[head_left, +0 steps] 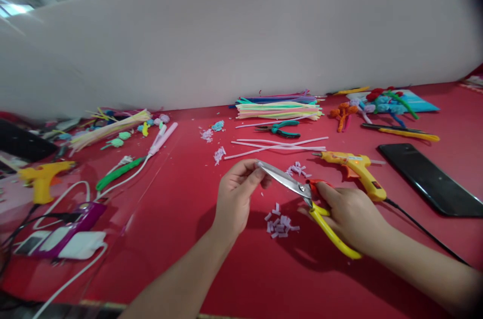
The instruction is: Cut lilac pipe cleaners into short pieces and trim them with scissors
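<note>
My right hand (pixel 349 213) grips a pair of scissors (pixel 285 180) with one yellow and one red handle, the blades pointing left. At the blade tips, my left hand (pixel 239 188) pinches a small piece of lilac pipe cleaner (pixel 258 163), mostly covered by the fingers. Below the blades lies a loose pile of short lilac pieces (pixel 279 226). Another small pile (pixel 298 169) shows just behind the scissors. Several uncut lilac pipe cleaners (pixel 279 145) lie beyond my hands.
Teal-handled pliers (pixel 285 129) and a pipe cleaner bundle (pixel 279 109) lie at the back. On the right are a yellow glue gun (pixel 350 163) and a black phone (pixel 433 178). A purple power strip (pixel 71 233), cables and another glue gun (pixel 43 180) occupy the left.
</note>
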{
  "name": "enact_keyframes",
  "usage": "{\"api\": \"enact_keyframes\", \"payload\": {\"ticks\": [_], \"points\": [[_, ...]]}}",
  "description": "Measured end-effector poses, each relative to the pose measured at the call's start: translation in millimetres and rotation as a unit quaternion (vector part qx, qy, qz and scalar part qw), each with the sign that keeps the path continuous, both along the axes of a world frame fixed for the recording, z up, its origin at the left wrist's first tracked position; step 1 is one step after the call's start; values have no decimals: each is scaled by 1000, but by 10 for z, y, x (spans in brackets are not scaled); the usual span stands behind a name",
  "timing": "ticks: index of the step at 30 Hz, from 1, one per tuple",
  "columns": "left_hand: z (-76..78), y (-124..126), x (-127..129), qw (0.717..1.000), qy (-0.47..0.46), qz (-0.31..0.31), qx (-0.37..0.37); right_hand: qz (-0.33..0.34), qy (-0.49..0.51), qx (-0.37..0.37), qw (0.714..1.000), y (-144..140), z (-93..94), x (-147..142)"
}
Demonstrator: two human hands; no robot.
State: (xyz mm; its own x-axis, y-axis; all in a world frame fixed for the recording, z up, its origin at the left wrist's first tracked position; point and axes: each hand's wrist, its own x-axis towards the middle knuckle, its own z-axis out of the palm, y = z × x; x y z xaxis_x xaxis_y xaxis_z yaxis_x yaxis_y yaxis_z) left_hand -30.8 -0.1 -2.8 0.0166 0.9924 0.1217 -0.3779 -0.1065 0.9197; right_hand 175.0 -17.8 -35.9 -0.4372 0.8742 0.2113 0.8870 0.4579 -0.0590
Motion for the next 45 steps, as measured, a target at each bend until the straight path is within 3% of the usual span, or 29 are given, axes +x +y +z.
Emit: {"api": "enact_keyframes", "payload": {"ticks": [12, 18, 21, 24, 27, 31, 34, 38, 45], "points": [[-14, 14, 2, 1000, -6, 10, -11, -27, 5, -12, 1000, 16, 4, -35], [-25, 139, -113, 990, -63, 130, -3, -63, 7, -19, 998, 47, 96, -114], [-12, 193, -192, 988, -72, 139, 15, -57, 0, -12, 998, 48, 132, -127], [-12, 180, -189, 995, -43, 95, 12, -67, 26, -34, 997, 57, 150, -130], [-26, 108, -98, 1000, 20, -16, -6, -64, 128, -88, 986, 65, 166, -142], [-46, 3, 33, 974, 131, -184, -30, -40, 325, -177, 928, 36, 235, -179], [-63, -35, 82, 947, 170, -261, -79, -31, 399, -238, 885, -2, 323, -198], [-76, -44, 109, 924, 193, -307, -119, -30, 404, -299, 864, -25, 379, -194], [-88, -69, 159, 920, 242, -283, -125, -20, 367, -254, 894, -5, 242, -204]]}}
